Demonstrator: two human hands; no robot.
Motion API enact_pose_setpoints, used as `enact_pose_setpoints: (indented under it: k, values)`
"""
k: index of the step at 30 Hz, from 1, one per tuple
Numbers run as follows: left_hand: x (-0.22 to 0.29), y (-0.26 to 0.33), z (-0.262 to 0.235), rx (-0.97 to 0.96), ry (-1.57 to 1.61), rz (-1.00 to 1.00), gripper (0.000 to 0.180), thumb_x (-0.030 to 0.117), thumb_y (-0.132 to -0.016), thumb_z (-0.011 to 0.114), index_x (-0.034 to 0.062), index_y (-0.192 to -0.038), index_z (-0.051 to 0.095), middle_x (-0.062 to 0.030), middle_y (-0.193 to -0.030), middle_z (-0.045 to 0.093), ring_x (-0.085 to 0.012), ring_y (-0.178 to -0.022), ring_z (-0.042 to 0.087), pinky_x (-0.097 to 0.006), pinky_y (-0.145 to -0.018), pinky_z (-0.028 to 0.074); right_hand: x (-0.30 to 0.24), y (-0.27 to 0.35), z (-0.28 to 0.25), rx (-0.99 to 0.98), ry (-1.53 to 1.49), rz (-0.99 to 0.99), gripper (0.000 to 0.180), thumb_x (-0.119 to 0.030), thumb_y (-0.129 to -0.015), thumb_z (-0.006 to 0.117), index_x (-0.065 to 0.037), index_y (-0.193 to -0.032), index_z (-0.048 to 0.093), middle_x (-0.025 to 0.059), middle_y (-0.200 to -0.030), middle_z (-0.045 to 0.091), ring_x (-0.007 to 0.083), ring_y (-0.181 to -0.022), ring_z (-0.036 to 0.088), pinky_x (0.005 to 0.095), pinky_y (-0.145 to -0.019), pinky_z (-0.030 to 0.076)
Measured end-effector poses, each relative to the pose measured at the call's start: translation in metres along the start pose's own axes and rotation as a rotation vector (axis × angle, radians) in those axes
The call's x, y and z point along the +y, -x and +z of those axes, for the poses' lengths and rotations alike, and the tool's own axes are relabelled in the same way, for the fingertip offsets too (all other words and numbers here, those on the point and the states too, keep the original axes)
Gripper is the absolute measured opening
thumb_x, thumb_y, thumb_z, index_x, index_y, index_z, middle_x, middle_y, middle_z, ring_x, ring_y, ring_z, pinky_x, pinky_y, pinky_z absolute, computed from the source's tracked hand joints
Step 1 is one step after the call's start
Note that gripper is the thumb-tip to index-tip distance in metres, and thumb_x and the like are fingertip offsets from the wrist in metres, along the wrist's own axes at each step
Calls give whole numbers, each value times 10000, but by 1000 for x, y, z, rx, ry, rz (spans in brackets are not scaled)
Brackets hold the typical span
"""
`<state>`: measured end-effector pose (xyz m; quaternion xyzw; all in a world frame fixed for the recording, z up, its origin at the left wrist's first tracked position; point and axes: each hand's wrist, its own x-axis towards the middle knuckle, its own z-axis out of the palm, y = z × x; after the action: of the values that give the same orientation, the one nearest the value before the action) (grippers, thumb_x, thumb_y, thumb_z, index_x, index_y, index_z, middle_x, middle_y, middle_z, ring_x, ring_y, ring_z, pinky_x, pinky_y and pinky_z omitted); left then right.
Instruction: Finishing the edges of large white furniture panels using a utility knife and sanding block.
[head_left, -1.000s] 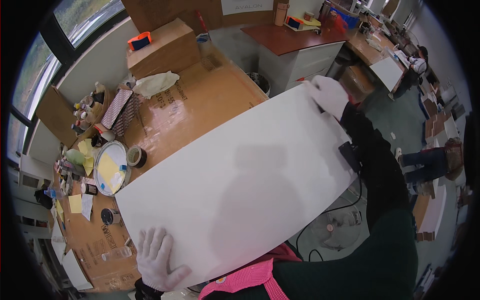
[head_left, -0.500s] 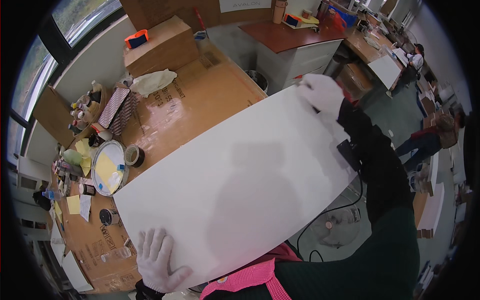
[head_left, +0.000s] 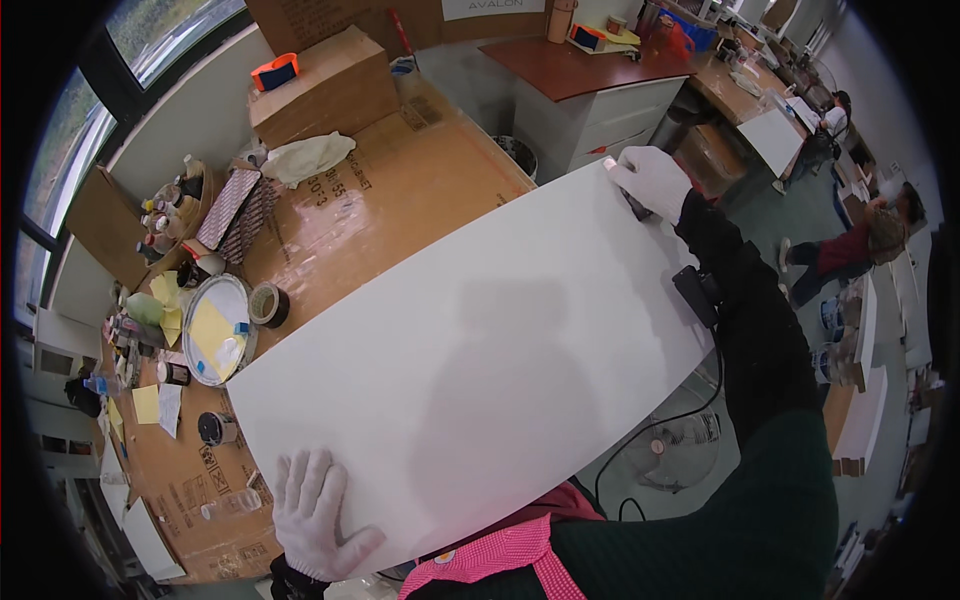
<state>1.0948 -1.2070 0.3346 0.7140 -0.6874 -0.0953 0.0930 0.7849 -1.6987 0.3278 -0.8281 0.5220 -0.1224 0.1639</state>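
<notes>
A large white rectangular panel [head_left: 370, 400] lies slantwise across the cardboard-covered table in front of me, with a head-and-shoulders shadow falling on it. My left hand [head_left: 318, 520], in a white glove, rests flat with fingers spread on the panel's near left end. At the far right corner is my gloved right hand [head_left: 655, 183], its fingers curled and closed. Something small and pale shows at its fingertips and a dark patch under its palm; what it holds cannot be made out. A small black device [head_left: 697, 296] with a cable sits by my right forearm.
On the left stand a round tub lid [head_left: 218, 325] with yellow paper, a tape roll [head_left: 269, 305], a dark jar [head_left: 217, 429] and a basket of bottles [head_left: 185, 210]. A cardboard box [head_left: 325, 88] sits at the back. A fan [head_left: 675, 450] stands below right. Other people are at the far right.
My right hand has shifted slightly right and turned at the panel's far corner. My left hand has stayed in place. A person at the far right has changed posture.
</notes>
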Motion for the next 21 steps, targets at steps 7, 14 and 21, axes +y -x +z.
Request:
enact_pose_setpoints:
  k: [7,14,21]
  values:
    - [1,2,-1,-6,-17,-8,777,564,-735,670,-40,-1205,535,-262,-1315,496,-480,-1255,428,-625,-1081,242,-7,4,1,19,112,-41,392,-352,-897,522,16,-826,635,211,-828,646,390,-820,614,450,-758,472]
    - [1,0,-1,6,-8,11,767,560,-743,667,-41,-1201,536,-268,-1317,495,-484,-1248,433,-622,-1081,243,4,-15,-21,-1,164,100,381,-332,-894,517,18,-800,635,206,-834,654,367,-815,635,454,-757,500]
    - [4,1,-3,10,6,-1,764,550,-747,671,-44,-1208,533,-273,-1315,496,-487,-1249,433,-625,-1079,243,-78,53,12,-169,-3,-316,249,-280,-862,563,-37,-884,612,195,-848,605,353,-841,593,414,-758,470]
